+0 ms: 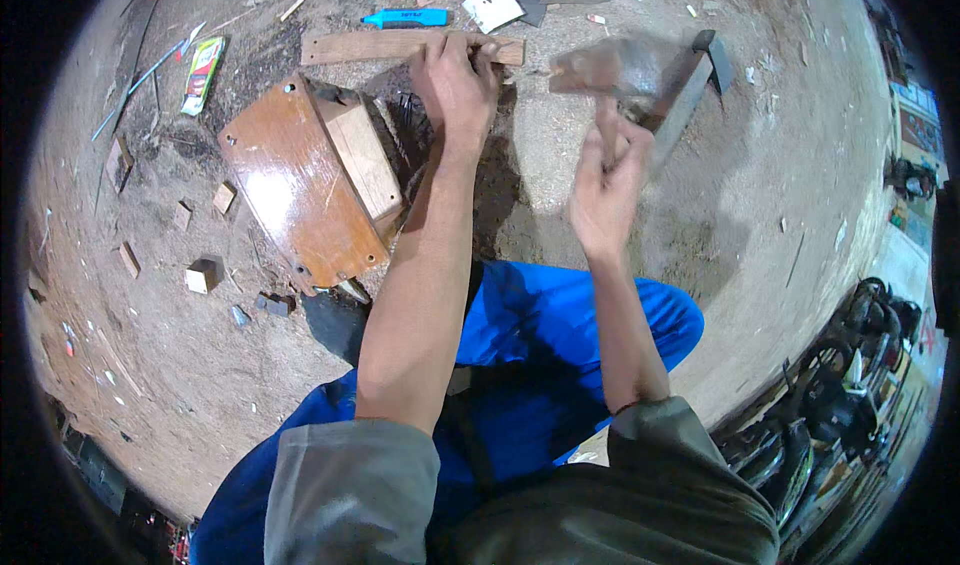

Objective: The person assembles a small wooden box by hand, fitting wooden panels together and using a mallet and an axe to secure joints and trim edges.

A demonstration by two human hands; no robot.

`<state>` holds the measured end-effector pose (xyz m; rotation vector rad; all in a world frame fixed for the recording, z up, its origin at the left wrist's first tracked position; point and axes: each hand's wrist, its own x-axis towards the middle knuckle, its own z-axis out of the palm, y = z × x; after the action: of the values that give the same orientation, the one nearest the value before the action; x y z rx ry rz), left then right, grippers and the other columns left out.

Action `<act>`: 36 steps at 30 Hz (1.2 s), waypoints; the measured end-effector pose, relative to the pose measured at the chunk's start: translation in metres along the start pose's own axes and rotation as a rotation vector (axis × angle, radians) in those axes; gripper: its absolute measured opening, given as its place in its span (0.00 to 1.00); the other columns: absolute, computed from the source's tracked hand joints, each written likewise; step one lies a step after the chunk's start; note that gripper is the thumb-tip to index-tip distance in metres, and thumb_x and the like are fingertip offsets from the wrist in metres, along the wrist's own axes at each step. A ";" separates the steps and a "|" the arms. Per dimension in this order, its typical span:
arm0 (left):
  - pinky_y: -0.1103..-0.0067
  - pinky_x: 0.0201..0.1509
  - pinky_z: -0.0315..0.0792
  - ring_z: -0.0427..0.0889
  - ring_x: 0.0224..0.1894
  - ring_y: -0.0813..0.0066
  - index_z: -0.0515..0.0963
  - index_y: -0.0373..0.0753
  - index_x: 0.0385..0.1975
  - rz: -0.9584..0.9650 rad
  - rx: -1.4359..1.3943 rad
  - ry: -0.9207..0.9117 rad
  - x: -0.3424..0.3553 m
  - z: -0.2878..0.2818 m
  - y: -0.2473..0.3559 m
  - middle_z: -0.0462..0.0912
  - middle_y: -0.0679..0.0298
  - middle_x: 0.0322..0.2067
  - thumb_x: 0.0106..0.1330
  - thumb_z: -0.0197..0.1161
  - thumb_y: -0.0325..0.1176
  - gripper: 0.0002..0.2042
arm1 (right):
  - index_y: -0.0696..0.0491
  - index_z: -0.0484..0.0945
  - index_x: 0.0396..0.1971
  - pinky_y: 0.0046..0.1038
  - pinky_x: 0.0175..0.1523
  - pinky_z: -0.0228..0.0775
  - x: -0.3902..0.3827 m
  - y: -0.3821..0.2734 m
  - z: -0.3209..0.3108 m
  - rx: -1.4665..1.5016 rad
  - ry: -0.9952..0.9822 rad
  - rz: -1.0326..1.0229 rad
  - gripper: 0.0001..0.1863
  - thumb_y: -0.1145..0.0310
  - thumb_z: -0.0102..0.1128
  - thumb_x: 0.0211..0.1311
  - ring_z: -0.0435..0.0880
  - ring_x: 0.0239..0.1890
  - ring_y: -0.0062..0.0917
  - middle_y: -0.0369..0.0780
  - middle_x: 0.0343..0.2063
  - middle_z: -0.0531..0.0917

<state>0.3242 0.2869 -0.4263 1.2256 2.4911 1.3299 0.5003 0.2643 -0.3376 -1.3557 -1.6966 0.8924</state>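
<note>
My left hand (455, 83) is closed over a narrow wooden strip (365, 47) on the ground, its fingers bent onto the strip near the right end. Whether something small is pinched between those fingertips I cannot tell. In my right hand (610, 180) is a hammer, gripped by its wooden handle (609, 130). The hammer head (615, 67) is raised to the right of the strip and smeared by motion. Left of my left forearm lies a varnished brown wooden piece (300, 190) with holes at its corners, joined to or resting on paler wood (362, 160).
Just beyond the strip lies a blue marker (405, 18), with a white card (493, 8) beside it. A long grey tool with a dark end (714, 60) lies behind the hammer. A green-and-white packet (203, 75) and several wood offcuts (202, 276) are scattered at left. Dark machine parts (830, 395) stand at right.
</note>
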 end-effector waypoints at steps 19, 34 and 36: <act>0.80 0.41 0.73 0.77 0.33 0.81 0.82 0.33 0.39 -0.188 -0.657 -0.213 -0.031 -0.091 0.112 0.81 0.67 0.29 0.67 0.67 0.26 0.05 | 0.56 0.77 0.46 0.45 0.50 0.76 -0.085 -0.001 -0.102 -0.277 -0.480 0.159 0.17 0.65 0.67 0.60 0.84 0.47 0.50 0.53 0.42 0.85; 0.77 0.44 0.77 0.83 0.35 0.76 0.86 0.34 0.40 0.152 -0.440 -0.384 0.014 -0.194 0.177 0.88 0.59 0.34 0.67 0.69 0.32 0.08 | 0.73 0.75 0.52 0.45 0.64 0.68 0.080 0.108 -0.081 -0.765 0.081 0.180 0.49 0.36 0.70 0.51 0.75 0.60 0.57 0.69 0.55 0.73; 0.76 0.41 0.78 0.84 0.32 0.71 0.87 0.38 0.40 0.515 -0.375 -0.397 0.043 -0.211 0.183 0.87 0.57 0.34 0.66 0.68 0.34 0.09 | 0.72 0.76 0.53 0.43 0.64 0.68 0.109 0.133 -0.075 -0.805 0.071 0.198 0.52 0.33 0.69 0.50 0.73 0.64 0.55 0.70 0.58 0.71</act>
<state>0.3244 0.2306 -0.1489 1.8716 1.6286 1.3804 0.6106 0.3999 -0.4045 -2.0700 -1.9769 0.2282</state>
